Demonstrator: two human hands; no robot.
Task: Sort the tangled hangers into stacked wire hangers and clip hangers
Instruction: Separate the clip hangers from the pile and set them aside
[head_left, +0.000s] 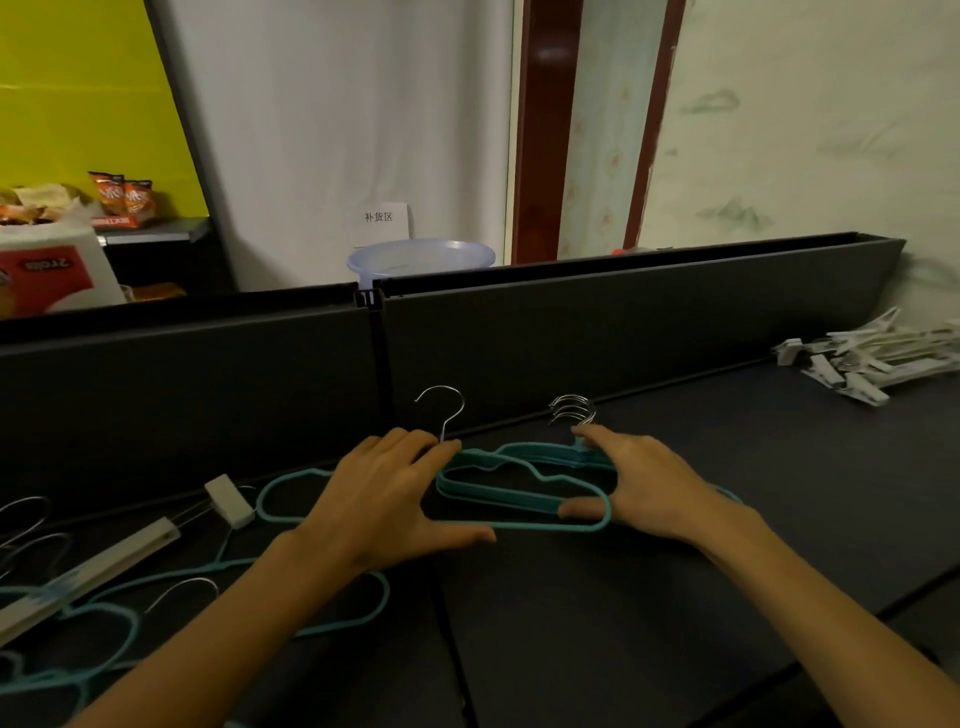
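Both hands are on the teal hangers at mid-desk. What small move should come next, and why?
Probably slide the single teal hanger under the left hand rightward onto the teal stack steadied by the right hand. Its hook stands apart, left of the bunched hooks, so it is not yet aligned with them.

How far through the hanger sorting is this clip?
Roughly midway. Done: a clip hanger pile lies at far right, and a teal wire hanger stack sits centre, hooks bunched. In hand: the left hand lays one more hanger onto that stack while the right hand steadies it. Left: a tangle of teal hangers and a white clip hanger at lower left.
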